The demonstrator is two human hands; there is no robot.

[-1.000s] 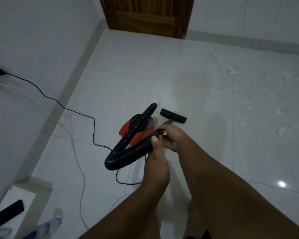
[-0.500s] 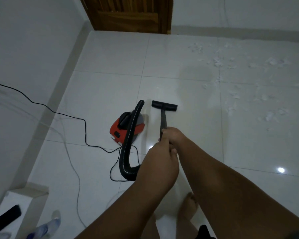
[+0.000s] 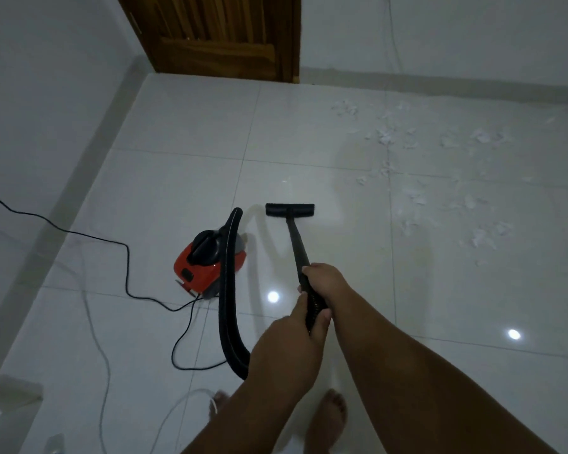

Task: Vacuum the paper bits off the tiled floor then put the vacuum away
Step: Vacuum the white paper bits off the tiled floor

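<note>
A small red and black vacuum cleaner stands on the white tiled floor. Its black ribbed hose loops from the body down and back up to my hands. My right hand grips the black wand where it meets the hose. My left hand holds the hose end just below the right hand. The flat black floor nozzle rests on the tiles ahead of me. White paper bits lie scattered to the right of the nozzle.
A black power cord runs from the left wall to the vacuum and loops on the floor. A thin white cable lies beside it. A wooden door stands at the far wall. My bare feet show below.
The wand has swung from pointing right to straight ahead, with the nozzle set flat on the floor. The hose loop has dropped lower and my hands have moved along it.
</note>
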